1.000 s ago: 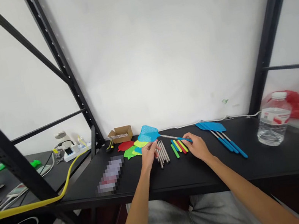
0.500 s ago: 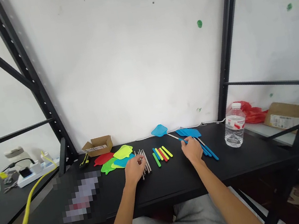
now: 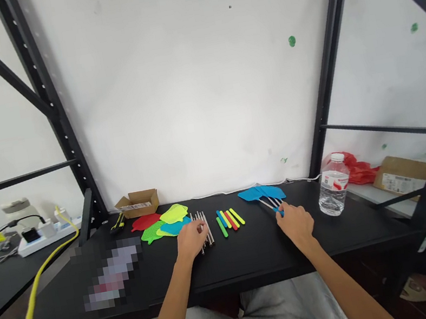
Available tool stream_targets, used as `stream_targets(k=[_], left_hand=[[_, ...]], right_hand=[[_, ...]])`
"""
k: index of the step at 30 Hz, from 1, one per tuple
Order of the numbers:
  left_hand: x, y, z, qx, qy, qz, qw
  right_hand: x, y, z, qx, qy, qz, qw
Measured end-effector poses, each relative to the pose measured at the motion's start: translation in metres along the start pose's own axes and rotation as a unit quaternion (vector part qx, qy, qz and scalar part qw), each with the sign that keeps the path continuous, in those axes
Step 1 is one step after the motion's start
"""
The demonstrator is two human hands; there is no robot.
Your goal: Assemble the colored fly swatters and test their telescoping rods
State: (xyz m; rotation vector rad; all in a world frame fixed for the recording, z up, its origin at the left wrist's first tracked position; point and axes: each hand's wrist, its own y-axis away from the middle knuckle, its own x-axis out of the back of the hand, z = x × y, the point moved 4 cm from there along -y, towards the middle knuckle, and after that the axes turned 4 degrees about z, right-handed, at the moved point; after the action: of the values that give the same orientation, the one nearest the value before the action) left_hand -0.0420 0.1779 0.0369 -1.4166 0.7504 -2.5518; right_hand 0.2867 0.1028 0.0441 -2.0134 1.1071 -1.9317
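Note:
My right hand (image 3: pixel 296 223) is closed on the blue handle of a fly swatter, over the handle ends of several assembled swatters. Their blue heads (image 3: pixel 260 193) overlap near the wall. My left hand (image 3: pixel 190 241) rests on a row of thin metal rods (image 3: pixel 208 229), its fingers curled in on a rod. Left of it lie loose swatter heads: a red one (image 3: pixel 144 222), a green one (image 3: pixel 152 232), a yellow one (image 3: pixel 173 213) and a blue one (image 3: pixel 173 227). Between the hands sit several coloured handles (image 3: pixel 232 220) in green, blue, yellow and red.
A small open cardboard box (image 3: pixel 138 203) and a yellow-black cutter (image 3: pixel 117 224) stand at the back left. A water bottle (image 3: pixel 333 186) is at the right. Black frame posts flank the table (image 3: pixel 251 262). A power strip (image 3: pixel 51 236) and a yellow cable (image 3: pixel 37 284) are far left.
My right hand has moved right with the blue swatter, whose head now lies against the other blue heads. The left hand stays on the rods. The view has shifted slightly.

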Motion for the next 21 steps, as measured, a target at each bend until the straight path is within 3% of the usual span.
stream_targets(k=[5,10,15,21], left_hand=[[-0.002,0.002,0.001,-0.005,-0.001,-0.010,1.000],[-0.002,0.001,-0.001,-0.003,0.005,-0.013,1.000],[0.001,0.003,0.002,-0.001,-0.013,0.004,1.000],[-0.002,0.007,0.009,-0.002,-0.063,-0.006,0.998]], right_hand=[[-0.004,0.000,-0.013,0.044,-0.010,-0.020,0.999],[-0.011,0.000,-0.063,0.103,-0.123,-0.088,0.983],[-0.031,-0.002,-0.106,0.116,-0.117,-0.163,0.973],[-0.041,0.002,-0.109,0.099,-0.138,-0.150,0.974]])
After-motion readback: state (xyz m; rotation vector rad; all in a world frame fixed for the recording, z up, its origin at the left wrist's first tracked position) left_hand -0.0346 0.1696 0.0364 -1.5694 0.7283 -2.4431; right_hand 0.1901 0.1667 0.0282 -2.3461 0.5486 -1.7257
